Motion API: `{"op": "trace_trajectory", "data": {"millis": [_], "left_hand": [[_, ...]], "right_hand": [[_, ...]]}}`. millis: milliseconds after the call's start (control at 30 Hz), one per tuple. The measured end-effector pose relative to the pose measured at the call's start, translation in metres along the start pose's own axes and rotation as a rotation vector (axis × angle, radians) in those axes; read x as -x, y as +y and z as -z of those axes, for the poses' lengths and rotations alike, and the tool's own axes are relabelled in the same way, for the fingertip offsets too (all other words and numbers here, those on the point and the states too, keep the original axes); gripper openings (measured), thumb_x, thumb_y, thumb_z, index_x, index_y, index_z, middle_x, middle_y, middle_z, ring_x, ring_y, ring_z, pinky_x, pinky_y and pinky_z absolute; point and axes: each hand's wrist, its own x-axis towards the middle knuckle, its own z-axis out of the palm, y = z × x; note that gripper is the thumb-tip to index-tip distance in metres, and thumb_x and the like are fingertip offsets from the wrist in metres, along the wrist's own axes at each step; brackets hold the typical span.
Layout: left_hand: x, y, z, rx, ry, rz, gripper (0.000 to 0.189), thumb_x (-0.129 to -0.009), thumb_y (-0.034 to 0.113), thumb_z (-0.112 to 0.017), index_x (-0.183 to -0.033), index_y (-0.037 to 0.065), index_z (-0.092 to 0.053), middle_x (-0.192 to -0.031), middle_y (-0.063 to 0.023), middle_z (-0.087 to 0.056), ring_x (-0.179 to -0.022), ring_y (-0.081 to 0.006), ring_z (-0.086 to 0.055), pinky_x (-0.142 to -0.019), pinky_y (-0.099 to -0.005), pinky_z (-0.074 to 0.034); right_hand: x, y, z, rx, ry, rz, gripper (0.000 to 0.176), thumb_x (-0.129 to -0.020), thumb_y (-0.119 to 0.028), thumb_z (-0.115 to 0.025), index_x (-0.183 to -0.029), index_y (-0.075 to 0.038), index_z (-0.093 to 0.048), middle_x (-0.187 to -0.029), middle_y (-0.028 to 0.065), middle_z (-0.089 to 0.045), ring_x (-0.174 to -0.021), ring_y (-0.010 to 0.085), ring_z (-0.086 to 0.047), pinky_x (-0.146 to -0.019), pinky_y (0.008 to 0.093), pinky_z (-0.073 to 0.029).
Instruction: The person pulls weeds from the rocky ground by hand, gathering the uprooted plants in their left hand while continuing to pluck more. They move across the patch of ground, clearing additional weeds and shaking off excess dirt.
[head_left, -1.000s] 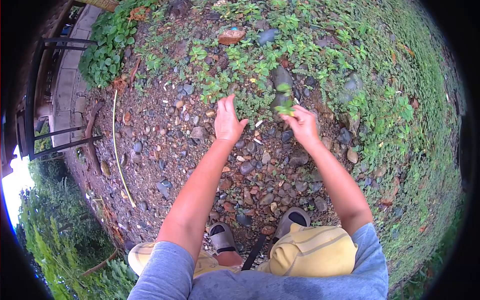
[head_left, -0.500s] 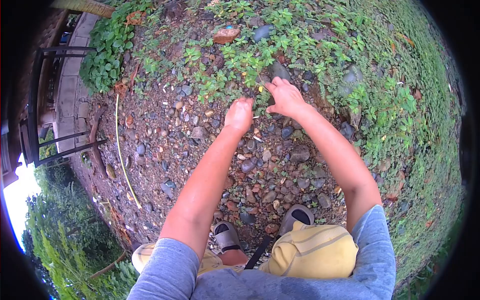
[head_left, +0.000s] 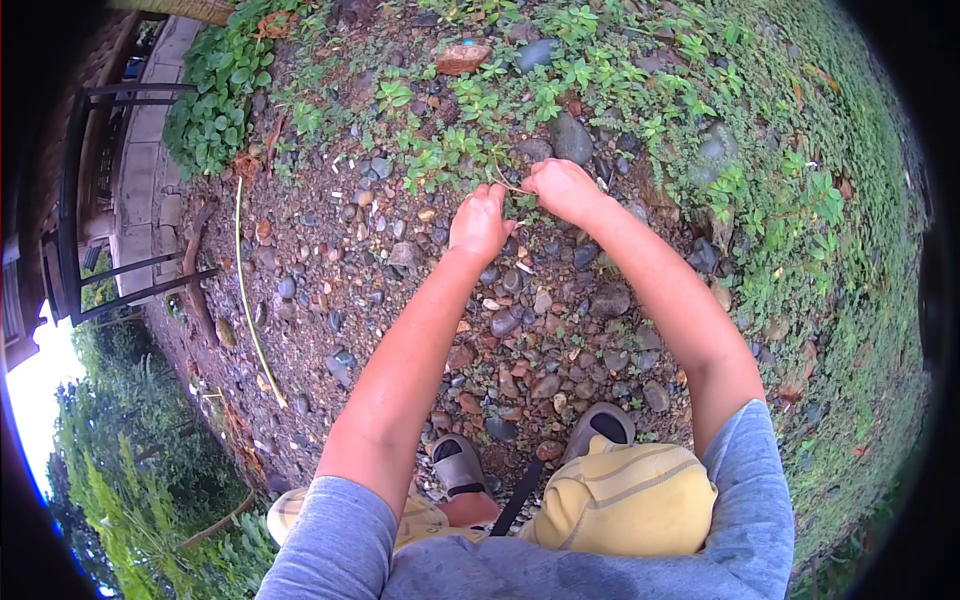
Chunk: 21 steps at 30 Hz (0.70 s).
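Observation:
Both my hands are low over the pebbly ground at the edge of a leafy weed patch [head_left: 440, 155]. My right hand [head_left: 564, 190] is closed in a pinch on a thin plant stem [head_left: 513, 187], which runs left from its fingertips toward the other hand. Just left of it, my left hand [head_left: 480, 224] has its fingers curled together at the weeds' lower edge. What those fingers hold, if anything, is hidden. A smooth grey stone [head_left: 571, 138] lies right behind my right hand.
A reddish brick piece [head_left: 462, 59] and a blue-grey stone [head_left: 537, 55] lie farther back. On the left are a long pale stalk [head_left: 243, 275], a brown stick [head_left: 193, 270] and a black metal frame [head_left: 70, 200]. My sandals [head_left: 458, 466] rest on pebbles.
My right hand has drawn down and slightly left, with the stem now stretched toward my left hand. The leafy sprig near it no longer stands up, and the grey stone behind shows more.

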Motion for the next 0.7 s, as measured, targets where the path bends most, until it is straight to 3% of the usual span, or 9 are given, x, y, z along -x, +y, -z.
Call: {"op": "trace_trajectory", "data": {"millis": [300, 467, 700], "left_hand": [[0.018, 0.001, 0.003, -0.031, 0.03, 0.028, 0.055, -0.066, 0.023, -0.078, -0.115, 0.014, -0.055, -0.108, -0.0135, -0.056, -0.093, -0.0327, -0.061, -0.079, -0.0418, -0.051], [0.012, 0.002, -0.004, -0.016, 0.003, 0.039, 0.052, -0.069, 0.025, -0.076, -0.116, 0.017, -0.057, -0.106, -0.0143, -0.056, -0.09, -0.0328, -0.062, -0.078, -0.0417, -0.051], [-0.002, -0.008, -0.017, 0.055, 0.041, 0.019, 0.034, -0.071, 0.019, -0.075, -0.102, 0.013, -0.064, -0.098, -0.0189, -0.059, -0.087, -0.0351, -0.062, -0.077, -0.043, -0.051]], "right_hand": [[0.007, 0.004, -0.004, 0.046, 0.109, 0.234, 0.017, -0.075, -0.015, -0.055, -0.085, -0.016, -0.069, -0.086, 0.0085, -0.06, -0.094, 0.0263, -0.06, -0.08, 0.0387, -0.049], [0.003, 0.005, -0.011, 0.085, 0.106, 0.239, 0.015, -0.073, -0.013, -0.058, -0.084, -0.014, -0.068, -0.085, 0.0087, -0.061, -0.092, 0.0263, -0.061, -0.08, 0.0377, -0.05], [0.008, 0.008, -0.01, -0.091, 0.121, 0.11, 0.016, -0.07, -0.001, -0.056, -0.083, -0.007, -0.064, -0.086, 0.0135, -0.06, -0.089, 0.0333, -0.061, -0.079, 0.0418, -0.05]]}}
